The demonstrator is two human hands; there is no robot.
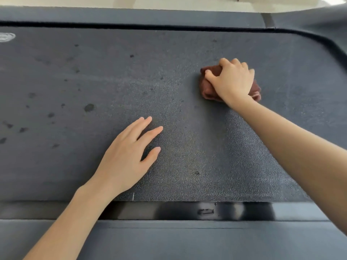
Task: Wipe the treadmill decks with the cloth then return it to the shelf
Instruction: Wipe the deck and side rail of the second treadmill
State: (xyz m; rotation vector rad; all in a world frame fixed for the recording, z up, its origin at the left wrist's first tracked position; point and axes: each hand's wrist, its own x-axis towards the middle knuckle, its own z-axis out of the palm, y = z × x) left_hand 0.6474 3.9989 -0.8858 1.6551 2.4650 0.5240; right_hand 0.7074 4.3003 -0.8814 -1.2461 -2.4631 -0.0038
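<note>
A dark grey textured treadmill belt fills most of the view. A bunched brown cloth lies on the belt at the right of centre. My right hand grips the cloth from above, fingers curled over it, and covers most of it. My left hand rests flat on the belt nearer to me, fingers straight and spread, holding nothing. Dark spots dot the left part of the belt.
A smooth grey side rail runs along the near edge, with a glossy black strip between it and the belt. A second grey rail borders the far side. Pale floor shows beyond it.
</note>
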